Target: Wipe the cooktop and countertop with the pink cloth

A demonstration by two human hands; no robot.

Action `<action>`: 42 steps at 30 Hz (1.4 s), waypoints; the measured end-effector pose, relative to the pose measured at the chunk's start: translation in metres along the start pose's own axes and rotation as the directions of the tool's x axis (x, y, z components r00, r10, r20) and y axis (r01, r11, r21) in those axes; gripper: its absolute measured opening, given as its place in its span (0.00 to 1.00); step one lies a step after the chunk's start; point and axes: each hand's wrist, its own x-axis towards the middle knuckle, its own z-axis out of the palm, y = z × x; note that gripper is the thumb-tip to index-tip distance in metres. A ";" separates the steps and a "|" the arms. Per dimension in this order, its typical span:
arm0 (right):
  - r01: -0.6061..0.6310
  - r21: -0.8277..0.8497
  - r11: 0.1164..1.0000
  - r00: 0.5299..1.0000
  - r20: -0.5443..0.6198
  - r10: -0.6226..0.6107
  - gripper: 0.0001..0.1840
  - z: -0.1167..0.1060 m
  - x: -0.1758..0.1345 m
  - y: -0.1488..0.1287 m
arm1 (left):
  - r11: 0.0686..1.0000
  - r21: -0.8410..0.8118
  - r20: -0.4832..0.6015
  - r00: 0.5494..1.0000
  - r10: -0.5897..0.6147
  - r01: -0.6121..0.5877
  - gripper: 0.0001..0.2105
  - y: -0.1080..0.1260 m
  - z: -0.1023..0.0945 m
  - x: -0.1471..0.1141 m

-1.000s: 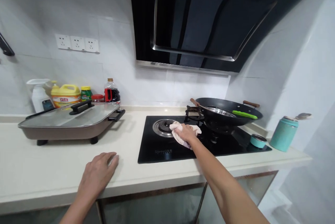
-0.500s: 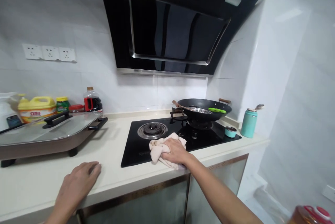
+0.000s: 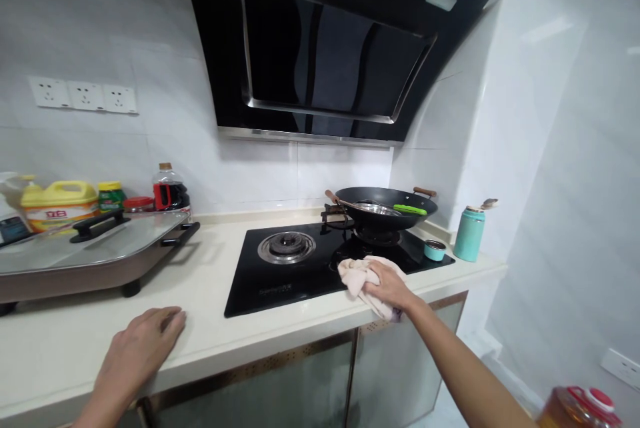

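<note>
A pale pink cloth (image 3: 356, 278) lies bunched at the front edge of the black glass gas cooktop (image 3: 310, 278), right of its middle, its lower end overlapping the counter's front edge. The right hand (image 3: 387, 285) presses down on it from above, fingers bent over the folds and gripping them. Behind the cloth, a black wok (image 3: 381, 223) with wooden side handles sits on the right burner, a bright green handle (image 3: 410, 209) resting inside it. The left burner (image 3: 287, 248) is uncovered. A small teal cup (image 3: 435, 251) stands on the cooktop's right end, just beside a teal flask (image 3: 469, 236) on the countertop (image 3: 215, 268). Well to the left, the left hand (image 3: 140, 345) rests palm down near the counter's front edge, loosely spread with slightly curled fingers, holding nothing visible. Beyond it stands an electric skillet (image 3: 100, 278) under a glass lid (image 3: 45, 253).
</note>
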 end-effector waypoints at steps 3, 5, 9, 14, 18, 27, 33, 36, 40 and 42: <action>-0.014 -0.023 1.000 1.000 0.006 0.014 0.26 -0.009 -0.003 0.021 | 1.000 -0.006 -0.001 1.000 -0.003 0.003 0.26 0.002 -0.001 -0.002; -0.032 -0.068 0.997 0.999 0.007 0.033 0.24 -0.013 -0.004 0.032 | 1.000 -0.005 -0.005 1.000 0.003 -0.003 0.26 0.003 -0.001 -0.003; -0.224 -0.241 0.944 0.974 -0.075 0.212 0.27 -0.017 -0.002 0.052 | 1.000 0.008 -0.022 1.000 0.012 -0.012 0.26 0.006 -0.002 -0.007; -0.414 -0.307 0.857 0.910 -0.162 0.382 0.31 -0.017 0.004 0.060 | 1.000 0.024 -0.033 0.999 0.014 -0.013 0.27 0.012 -0.003 -0.010; -0.430 -0.380 0.819 0.902 -0.148 0.405 0.31 -0.012 -0.003 0.046 | 0.999 0.038 -0.063 0.998 0.026 -0.024 0.26 0.016 -0.003 -0.012; -0.203 -0.382 0.902 0.979 -0.064 0.193 0.36 0.022 -0.028 -0.054 | 0.997 0.078 -0.067 0.998 -0.005 0.010 0.25 0.026 -0.004 -0.016; 0.067 -0.251 0.966 0.994 0.096 -0.044 0.34 0.056 -0.009 -0.139 | 0.990 0.142 -0.058 0.998 -0.004 0.013 0.23 0.031 -0.008 -0.021; 0.122 -0.196 0.973 0.983 0.161 -0.091 0.36 0.066 0.010 -0.168 | 0.989 0.150 -0.058 0.998 -0.002 0.011 0.22 0.031 -0.010 -0.022; 0.123 -0.147 0.981 0.972 0.215 -0.089 0.37 0.082 0.030 -0.206 | 0.988 0.151 -0.073 0.997 0.000 0.012 0.21 0.031 -0.010 -0.024; 0.160 -0.112 0.981 0.968 0.214 -0.134 0.39 0.094 0.034 -0.227 | 0.988 0.153 -0.073 0.997 0.003 0.008 0.21 0.030 -0.010 -0.024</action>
